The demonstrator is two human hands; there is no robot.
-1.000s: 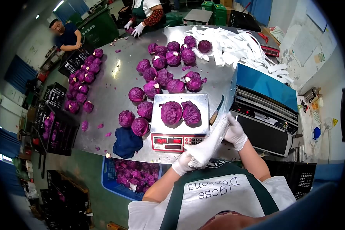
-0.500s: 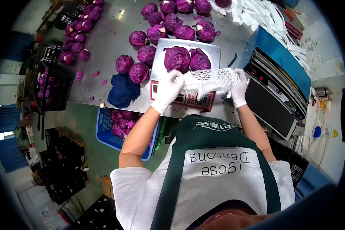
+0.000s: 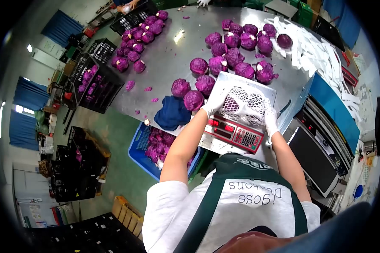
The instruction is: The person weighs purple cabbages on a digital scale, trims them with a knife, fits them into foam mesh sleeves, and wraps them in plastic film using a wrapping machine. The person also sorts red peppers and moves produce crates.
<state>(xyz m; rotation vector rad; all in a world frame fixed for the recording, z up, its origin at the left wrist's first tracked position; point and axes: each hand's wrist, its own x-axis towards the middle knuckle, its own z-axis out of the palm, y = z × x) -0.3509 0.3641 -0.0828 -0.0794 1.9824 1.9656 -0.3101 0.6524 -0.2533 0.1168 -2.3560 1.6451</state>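
A white mesh net (image 3: 242,105) is stretched between my two gloved hands, over the metal plate (image 3: 264,86) of a weighing scale. My left hand (image 3: 215,101) grips the net's left side, fingers closed. At its right side, my right hand (image 3: 271,119) holds the edge. The scale's red keypad panel (image 3: 236,134) faces me below the net. What lies under the net on the plate is hard to make out. Just left of the scale are a red cabbage (image 3: 194,100) and a crumpled dark blue cloth (image 3: 172,113).
More red cabbages (image 3: 234,57) stand behind the scale on the metal table (image 3: 164,80). White strips (image 3: 312,55) pile up at the right, near a blue-topped machine (image 3: 335,114). A blue crate (image 3: 141,158) of purple leaves sits below. Another person's gloved hand (image 3: 203,2) shows at the far edge.
The net has opened wider and moved over the scale plate, where two cabbages showed before. My hands have moved forward with it. The whole view has shifted, showing more of the table's far side.
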